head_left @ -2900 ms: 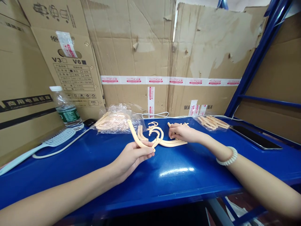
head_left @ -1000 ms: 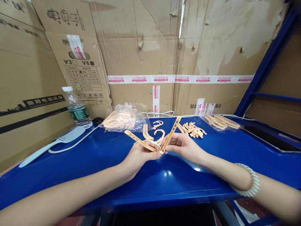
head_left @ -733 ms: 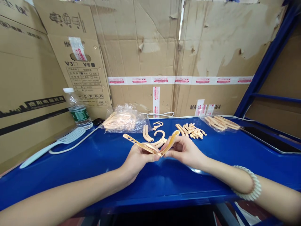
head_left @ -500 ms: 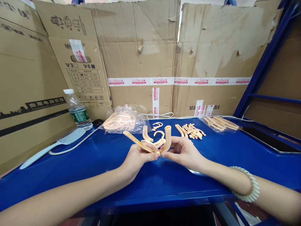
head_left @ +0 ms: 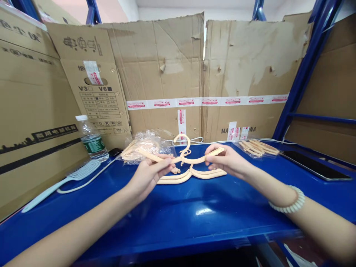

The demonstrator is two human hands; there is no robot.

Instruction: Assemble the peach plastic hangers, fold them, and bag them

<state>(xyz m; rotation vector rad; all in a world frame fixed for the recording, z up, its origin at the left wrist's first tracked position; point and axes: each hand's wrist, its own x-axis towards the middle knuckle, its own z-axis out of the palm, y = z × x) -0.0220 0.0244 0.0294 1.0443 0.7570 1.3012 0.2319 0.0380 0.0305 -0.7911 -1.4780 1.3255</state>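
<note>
A cream plastic clothes hanger (head_left: 191, 160) is held level above the table, its hook standing up in the middle. My left hand (head_left: 154, 171) is closed around the left arm of it, thumb on the near side. My right hand (head_left: 226, 160) pinches the other arm close to its tip. Below and just behind it lies more hanger work of the same colour, a spread hanger (head_left: 210, 174) with curved arms on the blue table (head_left: 178, 215). Small loose parts (head_left: 175, 170) and a loose hook (head_left: 185, 152) show partly behind the held hanger.
Clear bags of cream parts lie at the back left (head_left: 144, 142) and back right (head_left: 257, 147). A water bottle (head_left: 93, 142) and a pale blue hairbrush (head_left: 83, 168) are at left, a dark tablet (head_left: 315, 165) at right. Cardboard sheets (head_left: 164, 63) wall off the back.
My hands have moved apart along the hanger arms. The hanger has turned from a folded V to spread arms with its hook up. The view has tilted upward.
</note>
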